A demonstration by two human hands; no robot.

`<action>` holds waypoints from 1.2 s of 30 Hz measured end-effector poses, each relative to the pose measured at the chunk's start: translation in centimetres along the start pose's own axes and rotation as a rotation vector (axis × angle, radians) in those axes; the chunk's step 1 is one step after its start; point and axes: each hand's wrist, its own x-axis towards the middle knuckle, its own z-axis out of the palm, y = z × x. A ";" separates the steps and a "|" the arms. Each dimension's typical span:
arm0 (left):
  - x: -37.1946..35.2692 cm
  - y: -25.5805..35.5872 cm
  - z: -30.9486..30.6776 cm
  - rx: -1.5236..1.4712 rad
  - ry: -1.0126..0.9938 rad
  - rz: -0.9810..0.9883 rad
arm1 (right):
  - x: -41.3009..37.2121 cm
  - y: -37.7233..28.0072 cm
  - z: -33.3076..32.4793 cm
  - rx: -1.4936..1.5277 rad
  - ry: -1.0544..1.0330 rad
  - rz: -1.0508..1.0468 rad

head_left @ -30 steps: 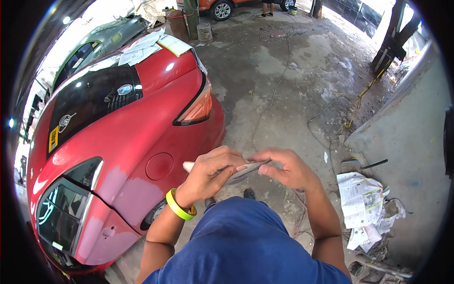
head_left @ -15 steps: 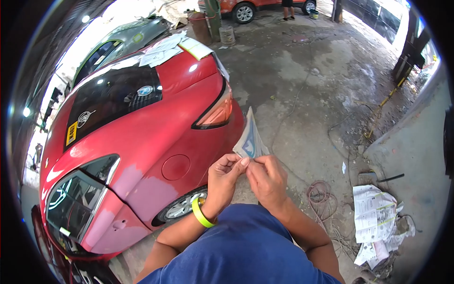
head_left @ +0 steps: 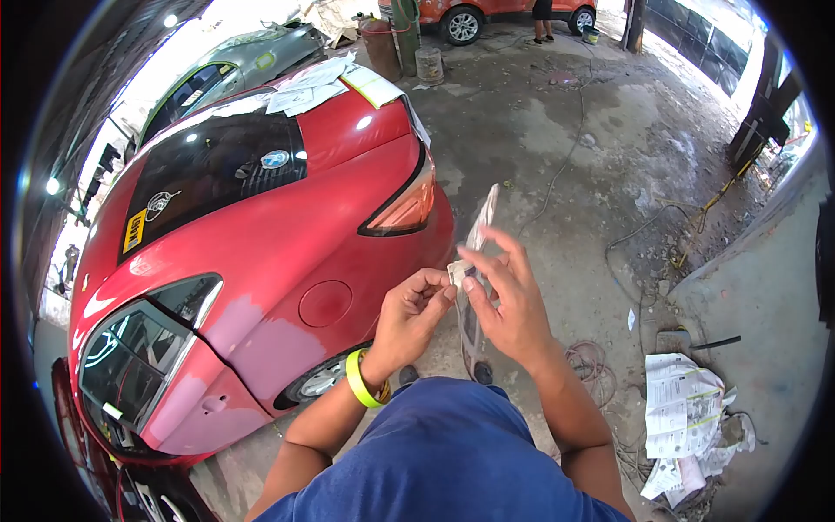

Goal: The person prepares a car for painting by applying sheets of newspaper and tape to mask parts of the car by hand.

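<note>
Stained concrete floor (head_left: 557,157) of an open car workshop spreads beneath a person in a blue shirt (head_left: 452,461), who stands beside the rear flank of a red car (head_left: 287,235).

Nearest, the left hand (head_left: 409,317), with a yellow wristband (head_left: 365,383) on its wrist, pinches the corner of a thin sheet (head_left: 481,228) between thumb and forefinger. The right hand (head_left: 509,309) lies along the sheet with its thumb on it and its fingers stretched out. I cannot tell whether it truly clamps the sheet.

A second ago the sheet lay flat between both hands. Half a second ago it fanned upward with both hands pinching its lower corner. Now it stands nearly upright and edge-on in front of the chest, and the right fingers have opened out, so the hold seems to rest mostly with the left hand.

The car's pink primer patch (head_left: 261,339) and fuel flap (head_left: 323,303) are near the left hand but apart from it. To the right, a cable coil (head_left: 591,357) and loose newspaper (head_left: 687,409) lie on the floor beside a grey slab (head_left: 765,296).

Ahead the floor is open up to a drum (head_left: 383,48), a bucket (head_left: 428,63) and an orange car (head_left: 487,10).
</note>
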 end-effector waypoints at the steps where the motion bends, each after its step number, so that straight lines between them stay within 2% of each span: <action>1: 0.5 0.6 -0.2 0.038 -0.036 -0.007 | 0.8 0.2 -0.4 -0.019 -0.027 -0.032; 4: 2.3 1.7 -0.8 0.106 -0.130 -0.009 | 3.0 1.4 -2.2 0.012 -0.165 -0.066; 7: 4.2 1.7 -0.3 0.145 -0.132 0.096 | 4.6 0.6 -4.8 -0.016 -0.339 0.131; 12: 4.7 0.9 2.0 0.031 -0.025 0.124 | 4.1 1.2 -4.8 0.140 -0.230 0.334; 18: 5.4 2.2 2.7 0.058 -0.009 0.031 | 3.4 2.8 -4.5 0.396 -0.141 0.503; 21: 4.9 3.5 2.9 0.016 -0.053 0.031 | 2.9 2.7 -5.2 0.469 -0.160 0.570; 25: 4.3 4.1 1.6 0.177 -0.181 -0.057 | 2.0 1.5 -5.6 0.511 -0.159 0.584; 28: 3.9 5.2 1.6 0.284 -0.191 -0.083 | 2.3 -1.5 -6.4 -0.092 -0.160 0.183; 31: 3.7 6.4 1.7 0.326 -0.223 -0.053 | 3.0 -1.1 -7.8 -0.419 -0.320 -0.253; 36: 4.1 6.5 1.8 0.240 -0.347 -0.041 | 5.5 -3.2 -9.8 -0.629 -0.547 -0.440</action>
